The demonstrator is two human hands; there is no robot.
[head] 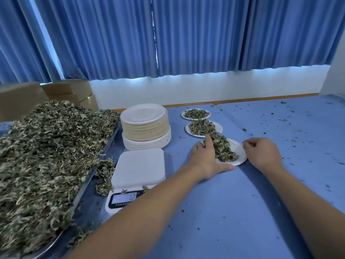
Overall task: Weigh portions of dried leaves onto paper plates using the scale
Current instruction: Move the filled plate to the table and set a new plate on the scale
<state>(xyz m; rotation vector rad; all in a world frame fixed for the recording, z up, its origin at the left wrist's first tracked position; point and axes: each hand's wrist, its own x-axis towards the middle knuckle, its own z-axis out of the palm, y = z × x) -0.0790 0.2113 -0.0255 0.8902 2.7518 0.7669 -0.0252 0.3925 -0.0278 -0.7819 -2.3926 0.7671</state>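
A white paper plate (pixel 240 156) heaped with dried leaves (pixel 223 149) lies on the blue tablecloth, to the right of the scale. My left hand (pixel 205 157) rests flat at its left edge, fingers straight against the leaves and thumb stretched along the near rim. My right hand (pixel 261 154) has its fingers curled and pinches the plate's right rim. The white scale (pixel 139 167) stands bare, with a few leaf bits by its display (pixel 123 199). Two more filled plates, one (pixel 220 128) behind the held plate and another (pixel 183 114) farther back, form a row with it.
A big metal tray (pixel 87 181) piled with dried leaves (pixel 46 146) fills the left side, some spilled beside the scale. A tall stack of paper plates (pixel 145 126) stands behind the scale. Cardboard boxes (pixel 71 92) sit at back left. Leaf crumbs dot the cloth.
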